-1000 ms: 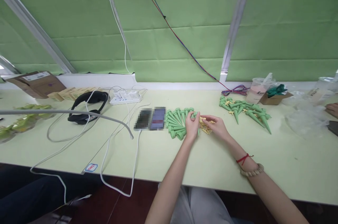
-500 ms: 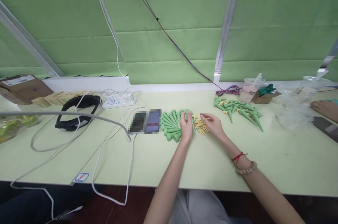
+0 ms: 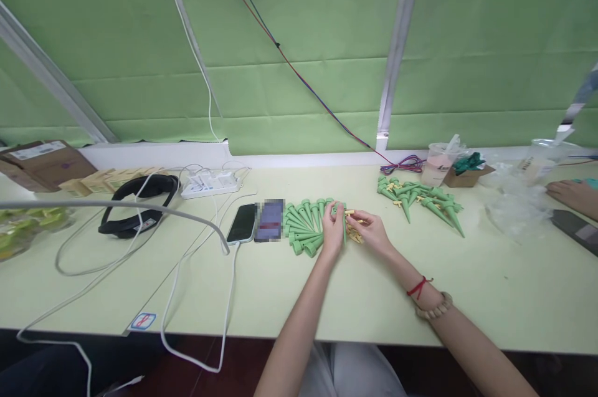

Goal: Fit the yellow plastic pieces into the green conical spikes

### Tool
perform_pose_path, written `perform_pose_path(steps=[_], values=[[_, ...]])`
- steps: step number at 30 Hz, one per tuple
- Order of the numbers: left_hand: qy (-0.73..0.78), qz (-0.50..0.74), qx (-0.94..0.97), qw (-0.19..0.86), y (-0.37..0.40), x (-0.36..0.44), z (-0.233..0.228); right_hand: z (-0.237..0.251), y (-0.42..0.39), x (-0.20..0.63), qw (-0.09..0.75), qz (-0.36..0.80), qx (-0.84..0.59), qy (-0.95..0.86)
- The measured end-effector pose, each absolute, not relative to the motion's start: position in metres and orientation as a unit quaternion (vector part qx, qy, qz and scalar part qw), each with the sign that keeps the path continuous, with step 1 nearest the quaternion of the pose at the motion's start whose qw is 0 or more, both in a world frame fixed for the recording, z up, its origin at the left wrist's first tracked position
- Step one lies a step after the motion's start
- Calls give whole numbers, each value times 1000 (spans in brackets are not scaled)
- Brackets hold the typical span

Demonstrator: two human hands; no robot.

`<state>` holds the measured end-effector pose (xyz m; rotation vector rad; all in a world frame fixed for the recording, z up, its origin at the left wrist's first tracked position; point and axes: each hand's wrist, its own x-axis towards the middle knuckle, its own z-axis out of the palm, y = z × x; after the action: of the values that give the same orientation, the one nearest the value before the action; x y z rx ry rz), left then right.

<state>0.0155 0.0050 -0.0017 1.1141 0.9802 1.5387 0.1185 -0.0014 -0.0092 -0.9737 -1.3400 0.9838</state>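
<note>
At the far left of the pale green table (image 3: pixel 327 297) sits a brown cardboard box (image 3: pixel 44 163), with a black headset (image 3: pixel 135 204) lying amid white cables in front of a white power strip (image 3: pixel 210 184). Two phones (image 3: pixel 256 222) lie side by side just left of a fan of green plastic spikes (image 3: pixel 306 225). The left hand (image 3: pixel 332 232) rests at the right edge of that fan, its fingers closed around one green spike (image 3: pixel 344 225) held roughly upright. Touching it, the right hand (image 3: pixel 371 232) pinches a small yellow piece (image 3: pixel 350 213) at the spike's top, above a little heap of yellow pieces (image 3: pixel 355 236) on the table. Farther right lies a second pile of green spikes (image 3: pixel 420 194), then a plastic cup (image 3: pixel 439 163) beside a small cardboard box (image 3: pixel 465 174). At the far right edge, another person's hand (image 3: pixel 570 194) rests on the table near crumpled clear plastic (image 3: pixel 514 207).
</note>
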Motion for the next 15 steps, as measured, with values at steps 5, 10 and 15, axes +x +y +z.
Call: perform_pose_path(steps=[5, 10, 15], values=[[393, 630, 441, 504, 5, 18, -1, -11, -3, 117, 592, 308, -431, -608], [396, 627, 423, 521, 7, 20, -3, -13, -3, 121, 596, 176, -453, -639], [382, 631, 421, 528, 9, 20, -7, -13, -2, 128, 538, 62, -454, -707]])
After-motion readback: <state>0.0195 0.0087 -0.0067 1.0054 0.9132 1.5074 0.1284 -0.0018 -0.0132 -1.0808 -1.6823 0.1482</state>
